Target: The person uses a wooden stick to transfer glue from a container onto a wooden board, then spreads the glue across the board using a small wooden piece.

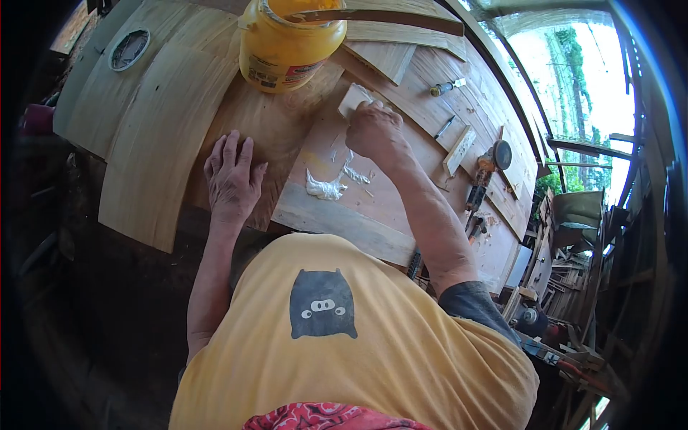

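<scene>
My left hand (233, 175) lies flat, fingers spread, on a brown wooden board (251, 115). My right hand (376, 129) is closed on a small pale flat piece (353, 100), which looks like a spreader and rests low against the work surface. White glue-like paste (326, 188) is smeared on the pinkish board (387, 193) between my hands, nearer to me. Ahead of both hands stands a yellow bucket (287, 61), its mouth open. A long brown wooden stick (387, 19) lies across the bucket's rim.
Pale wooden panels (165, 129) lie at the left, with a white round lid (129, 50) on them. On the right are a chisel (448, 87), a pen-like tool (444, 127), a wood block (459, 150) and an angle grinder (487, 168). Scrap wood (566, 279) is piled beyond.
</scene>
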`<state>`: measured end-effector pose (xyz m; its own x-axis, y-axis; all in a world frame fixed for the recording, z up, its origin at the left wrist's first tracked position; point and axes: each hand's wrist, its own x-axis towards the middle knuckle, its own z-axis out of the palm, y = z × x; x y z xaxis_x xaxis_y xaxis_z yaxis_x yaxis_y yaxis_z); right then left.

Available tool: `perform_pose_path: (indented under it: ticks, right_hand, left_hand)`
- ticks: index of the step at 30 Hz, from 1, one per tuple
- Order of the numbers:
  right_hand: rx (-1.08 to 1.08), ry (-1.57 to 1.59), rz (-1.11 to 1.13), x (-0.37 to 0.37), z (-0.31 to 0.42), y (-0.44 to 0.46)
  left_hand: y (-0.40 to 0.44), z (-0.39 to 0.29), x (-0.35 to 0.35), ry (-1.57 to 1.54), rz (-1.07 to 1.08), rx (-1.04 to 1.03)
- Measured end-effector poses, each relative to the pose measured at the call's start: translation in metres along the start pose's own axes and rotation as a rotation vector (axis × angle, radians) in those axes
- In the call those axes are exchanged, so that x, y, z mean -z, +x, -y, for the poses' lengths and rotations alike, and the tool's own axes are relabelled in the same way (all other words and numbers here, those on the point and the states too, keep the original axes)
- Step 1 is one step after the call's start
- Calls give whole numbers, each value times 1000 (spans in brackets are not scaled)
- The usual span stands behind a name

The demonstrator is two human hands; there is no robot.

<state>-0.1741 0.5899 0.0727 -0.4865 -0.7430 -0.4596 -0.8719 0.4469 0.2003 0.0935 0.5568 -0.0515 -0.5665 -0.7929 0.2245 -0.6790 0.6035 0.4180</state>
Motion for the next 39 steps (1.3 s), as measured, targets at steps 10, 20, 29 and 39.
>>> perform_pose_path:
  ticks: [10, 20, 29, 39]
  right_hand:
    - [-91, -73, -57, -39, -68, -27]
    - [-89, -134, 5, -43, -111, -31]
    - [35, -105, -72, -33, -81, -35]
    - [-53, -153, 34, -31, -105, -26]
  left_hand:
    - [3, -5, 3, 11, 45, 13]
    - [2, -3, -4, 42, 30, -8]
    - [2, -2, -5, 49, 17, -27]
    - [2, -3, -1, 48, 46, 4]
